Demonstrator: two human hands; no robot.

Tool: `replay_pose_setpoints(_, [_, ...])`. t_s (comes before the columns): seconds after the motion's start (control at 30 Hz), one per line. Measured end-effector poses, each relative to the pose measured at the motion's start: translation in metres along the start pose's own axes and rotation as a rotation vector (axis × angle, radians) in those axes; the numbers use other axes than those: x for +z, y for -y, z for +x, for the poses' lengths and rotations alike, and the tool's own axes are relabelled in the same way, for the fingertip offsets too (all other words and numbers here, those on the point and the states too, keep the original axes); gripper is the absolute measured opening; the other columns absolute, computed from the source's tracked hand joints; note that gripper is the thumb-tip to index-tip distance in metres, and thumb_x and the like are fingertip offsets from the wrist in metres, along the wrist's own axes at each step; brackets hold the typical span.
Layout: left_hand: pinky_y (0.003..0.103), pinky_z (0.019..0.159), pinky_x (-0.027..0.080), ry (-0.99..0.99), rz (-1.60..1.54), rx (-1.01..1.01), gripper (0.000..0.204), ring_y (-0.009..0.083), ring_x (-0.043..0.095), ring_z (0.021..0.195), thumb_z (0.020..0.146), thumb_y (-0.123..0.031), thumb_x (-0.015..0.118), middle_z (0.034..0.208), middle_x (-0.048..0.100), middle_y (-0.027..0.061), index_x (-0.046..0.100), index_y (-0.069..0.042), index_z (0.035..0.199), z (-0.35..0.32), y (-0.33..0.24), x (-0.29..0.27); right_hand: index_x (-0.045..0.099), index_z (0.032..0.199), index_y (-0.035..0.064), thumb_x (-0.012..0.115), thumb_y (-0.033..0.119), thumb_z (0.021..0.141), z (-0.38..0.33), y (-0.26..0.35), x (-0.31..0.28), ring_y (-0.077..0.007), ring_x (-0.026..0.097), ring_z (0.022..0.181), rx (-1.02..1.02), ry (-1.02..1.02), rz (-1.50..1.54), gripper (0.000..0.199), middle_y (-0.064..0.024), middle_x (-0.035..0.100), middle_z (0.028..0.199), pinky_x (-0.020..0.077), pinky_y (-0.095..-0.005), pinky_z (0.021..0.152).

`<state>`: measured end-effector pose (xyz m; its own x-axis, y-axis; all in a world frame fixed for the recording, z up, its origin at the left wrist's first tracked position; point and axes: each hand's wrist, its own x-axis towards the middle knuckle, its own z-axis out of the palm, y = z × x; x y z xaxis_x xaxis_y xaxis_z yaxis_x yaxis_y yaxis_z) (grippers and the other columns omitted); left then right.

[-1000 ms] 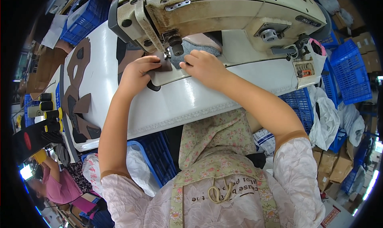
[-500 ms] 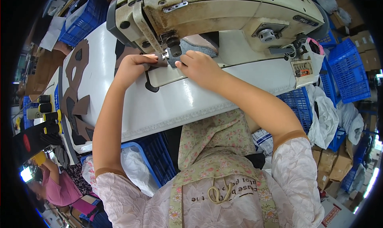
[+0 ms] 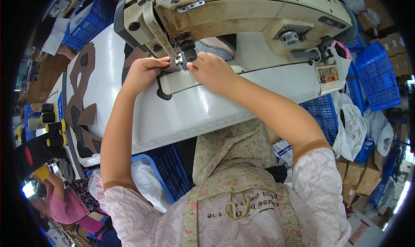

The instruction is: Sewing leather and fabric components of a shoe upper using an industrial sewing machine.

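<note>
"Because both hands are up at the sewing machine [image 3: 225,20], tell me first where the left hand [image 3: 145,74] is."

"Just left of the presser foot [image 3: 178,60]. Its fingers are drawn together and stretched toward the foot, with the tips at a small brown piece [image 3: 173,68]. That piece lies by the foot, well in from the near edge of the white surface [image 3: 186,121]."

"And the right hand [image 3: 212,72]?"

"On the foot's other side, fingers curled in and thumb close to them, next to a grey piece [image 3: 218,51] that reaches back beneath the machine's arm. Both sets of fingertips are small and partly covered, so I can't tell whether either hand grips or merely presses."

"What else does the surface carry?"

"Cut brown shapes [image 3: 88,115] with dark patches lie along the left edge, down toward the near left corner. A ruled strip [image 3: 194,133] follows the near edge. By the near right corner, a small recess [image 3: 319,70] holds orange parts [image 3: 330,78]."

"And around it?"

"Past the left edge stand black and yellow thread spools [image 3: 55,126]; farther toward the lower left is a co-worker [image 3: 69,203] in a pink top. A blue basket [image 3: 177,169] sits below the near edge, and blue crates [image 3: 374,74] stand beyond the right end."
</note>
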<state>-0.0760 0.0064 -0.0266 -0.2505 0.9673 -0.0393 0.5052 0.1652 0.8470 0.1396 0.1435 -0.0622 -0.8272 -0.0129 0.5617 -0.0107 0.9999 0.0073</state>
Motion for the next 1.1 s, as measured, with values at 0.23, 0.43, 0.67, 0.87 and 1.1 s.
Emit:
replay_pose_setpoints(0.23, [0.030,0.109,0.040,0.022,0.002,-0.058,0.047,0.0238,0.059,0.123,0.069,0.022,0.044,0.119,0.068,0.0173,0.070,0.008,0.105,0.001,0.000,0.002,0.065,0.077,0.0042,0.060,0.012,0.087,0.000,0.000,0.002,-0.0195,0.055,0.086,-0.021,0.009,-0.050,0.013,-0.0039,0.056,0.086,0.0493,-0.0314,0.073])
replay_pose_setpoints(0.43, [0.028,0.087,0.050,-0.042,0.153,0.086,0.043,0.0211,0.065,0.092,0.068,0.017,0.053,0.112,0.072,0.0131,0.073,0.002,0.103,-0.001,0.006,0.006,0.065,0.076,0.0038,0.061,0.011,0.085,0.002,0.000,0.004,-0.0201,0.055,0.086,-0.023,0.033,-0.056,0.012,-0.0043,0.056,0.086,0.0484,-0.0315,0.074])
replay_pose_setpoints(0.67, [0.027,0.082,0.050,-0.069,0.257,0.093,0.044,0.0218,0.062,0.083,0.067,0.016,0.053,0.111,0.072,0.0131,0.072,0.001,0.104,-0.002,0.001,0.008,0.066,0.075,0.0039,0.062,0.010,0.082,0.004,0.001,0.006,-0.0204,0.054,0.086,-0.010,0.042,-0.071,0.010,-0.0043,0.056,0.086,0.0479,-0.0309,0.073])
replay_pose_setpoints(0.87, [0.029,0.103,0.044,-0.010,0.182,-0.023,0.051,0.0248,0.063,0.118,0.065,0.020,0.042,0.118,0.068,0.0190,0.069,0.007,0.106,0.002,-0.002,0.004,0.066,0.074,0.0044,0.065,0.010,0.072,0.006,0.001,0.009,-0.0198,0.054,0.086,-0.022,0.032,-0.099,0.006,-0.0038,0.056,0.085,0.0471,-0.0296,0.072])
replay_pose_setpoints(1.1, [0.028,0.085,0.051,-0.064,0.186,0.050,0.043,0.0250,0.068,0.105,0.070,0.019,0.051,0.098,0.071,0.0170,0.073,0.001,0.102,0.003,0.004,0.006,0.063,0.082,0.0006,0.059,0.013,0.091,0.010,0.000,0.007,-0.0251,0.059,0.081,-0.006,0.062,-0.055,0.016,-0.0089,0.056,0.082,0.0513,-0.0379,0.068])
